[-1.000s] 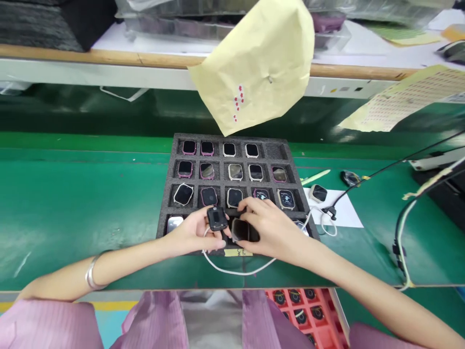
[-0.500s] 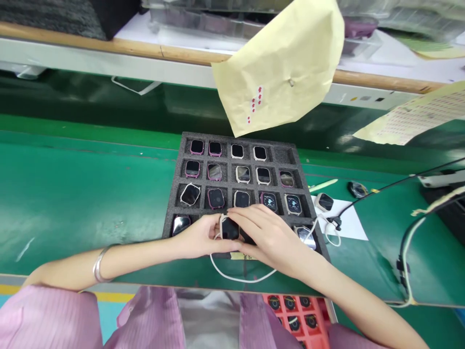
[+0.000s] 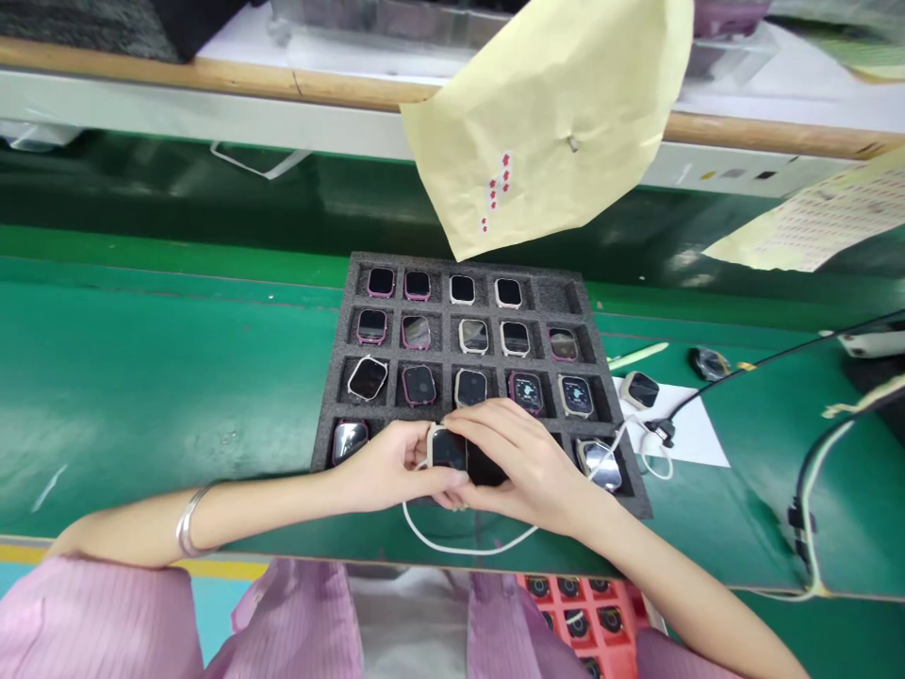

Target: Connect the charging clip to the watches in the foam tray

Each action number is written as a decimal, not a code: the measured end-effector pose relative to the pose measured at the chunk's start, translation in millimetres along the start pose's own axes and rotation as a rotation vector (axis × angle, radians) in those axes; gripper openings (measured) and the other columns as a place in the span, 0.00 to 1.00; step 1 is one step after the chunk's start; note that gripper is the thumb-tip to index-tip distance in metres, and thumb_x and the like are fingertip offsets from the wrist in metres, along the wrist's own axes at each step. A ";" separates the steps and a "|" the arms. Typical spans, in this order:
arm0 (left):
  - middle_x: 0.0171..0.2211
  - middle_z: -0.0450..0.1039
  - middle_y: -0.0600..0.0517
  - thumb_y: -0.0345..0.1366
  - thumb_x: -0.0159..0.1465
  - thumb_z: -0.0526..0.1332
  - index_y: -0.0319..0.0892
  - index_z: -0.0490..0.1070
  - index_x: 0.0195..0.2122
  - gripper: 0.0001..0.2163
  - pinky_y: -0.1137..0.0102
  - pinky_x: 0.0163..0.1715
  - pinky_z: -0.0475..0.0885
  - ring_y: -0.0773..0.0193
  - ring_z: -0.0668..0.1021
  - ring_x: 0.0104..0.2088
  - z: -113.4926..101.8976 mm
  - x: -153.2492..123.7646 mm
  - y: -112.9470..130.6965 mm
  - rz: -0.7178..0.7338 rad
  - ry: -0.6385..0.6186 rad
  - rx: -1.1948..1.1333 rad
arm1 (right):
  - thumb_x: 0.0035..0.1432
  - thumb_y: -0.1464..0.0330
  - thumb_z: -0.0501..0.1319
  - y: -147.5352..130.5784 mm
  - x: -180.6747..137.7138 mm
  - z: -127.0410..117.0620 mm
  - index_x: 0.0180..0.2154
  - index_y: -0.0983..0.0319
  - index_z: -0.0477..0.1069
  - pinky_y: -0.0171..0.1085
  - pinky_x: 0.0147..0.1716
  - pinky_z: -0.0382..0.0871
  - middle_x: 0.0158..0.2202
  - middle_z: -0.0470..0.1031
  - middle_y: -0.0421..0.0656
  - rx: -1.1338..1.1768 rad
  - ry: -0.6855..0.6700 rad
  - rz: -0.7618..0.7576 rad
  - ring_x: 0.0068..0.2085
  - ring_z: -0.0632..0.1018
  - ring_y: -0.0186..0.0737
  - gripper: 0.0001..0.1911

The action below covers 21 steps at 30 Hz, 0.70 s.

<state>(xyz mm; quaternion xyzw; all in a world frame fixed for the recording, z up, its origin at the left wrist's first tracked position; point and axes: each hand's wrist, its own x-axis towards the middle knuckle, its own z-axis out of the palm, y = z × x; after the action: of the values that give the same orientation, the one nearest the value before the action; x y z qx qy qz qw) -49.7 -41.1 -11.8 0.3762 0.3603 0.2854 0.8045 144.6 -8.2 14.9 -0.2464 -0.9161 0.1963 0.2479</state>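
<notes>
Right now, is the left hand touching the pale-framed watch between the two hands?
Touching. The head view shows it plainly: the left hand grips the pale-framed watch, its thumb lying across the near edge.

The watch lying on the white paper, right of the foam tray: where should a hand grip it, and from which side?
Probably best by two opposite edges of its pale casing, coming from above: the watch lies dark face up on the white paper, with the foam tray close on its left and a white cable on its near side.
</notes>
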 end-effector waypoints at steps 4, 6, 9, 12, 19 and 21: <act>0.28 0.79 0.51 0.37 0.58 0.69 0.37 0.69 0.38 0.12 0.69 0.31 0.80 0.61 0.83 0.30 1.0 -0.5 -3.7 0.019 0.007 0.016 | 0.59 0.68 0.62 -3.6 0.6 -0.5 0.47 0.67 0.68 0.48 0.41 0.72 0.42 0.77 0.51 -0.040 0.020 -0.022 0.40 0.77 0.48 0.15; 0.28 0.78 0.52 0.37 0.58 0.68 0.37 0.69 0.38 0.12 0.70 0.31 0.80 0.62 0.83 0.29 0.8 -0.2 -5.4 0.023 0.012 0.025 | 0.60 0.68 0.61 -4.9 1.0 -0.6 0.48 0.69 0.68 0.49 0.41 0.72 0.41 0.77 0.52 -0.074 0.022 -0.022 0.40 0.77 0.49 0.15; 0.29 0.78 0.51 0.38 0.59 0.68 0.37 0.68 0.38 0.13 0.70 0.32 0.80 0.61 0.83 0.30 -0.2 0.4 -6.8 0.027 0.027 0.021 | 0.59 0.69 0.61 -5.2 1.2 0.5 0.48 0.70 0.68 0.49 0.42 0.73 0.41 0.77 0.53 -0.086 0.028 -0.026 0.40 0.77 0.49 0.16; 0.28 0.79 0.50 0.40 0.59 0.67 0.36 0.68 0.37 0.14 0.69 0.32 0.80 0.61 0.83 0.30 -1.3 0.5 -6.4 0.025 0.016 0.004 | 0.59 0.70 0.62 -3.8 0.6 3.2 0.48 0.68 0.68 0.48 0.42 0.73 0.41 0.77 0.52 -0.070 0.030 -0.024 0.40 0.78 0.48 0.15; 0.24 0.78 0.48 0.44 0.60 0.67 0.34 0.69 0.36 0.16 0.70 0.28 0.79 0.61 0.82 0.26 -3.1 0.1 -0.6 0.003 -0.075 -0.005 | 0.58 0.66 0.64 2.1 -1.7 10.4 0.48 0.65 0.67 0.47 0.40 0.74 0.39 0.77 0.51 0.034 0.093 -0.025 0.39 0.78 0.46 0.18; 0.24 0.77 0.48 0.44 0.60 0.67 0.34 0.70 0.36 0.16 0.71 0.27 0.78 0.62 0.81 0.25 -3.7 0.1 0.9 0.005 -0.092 -0.004 | 0.57 0.66 0.65 3.6 -1.9 11.9 0.49 0.65 0.67 0.47 0.40 0.74 0.39 0.77 0.51 0.048 0.108 -0.041 0.39 0.78 0.47 0.19</act>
<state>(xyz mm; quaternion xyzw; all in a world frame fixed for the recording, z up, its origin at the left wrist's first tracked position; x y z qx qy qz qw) -52.7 -39.1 -12.9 0.3884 0.3213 0.2704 0.8203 140.7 -9.2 3.0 -0.2318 -0.9013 0.1997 0.3067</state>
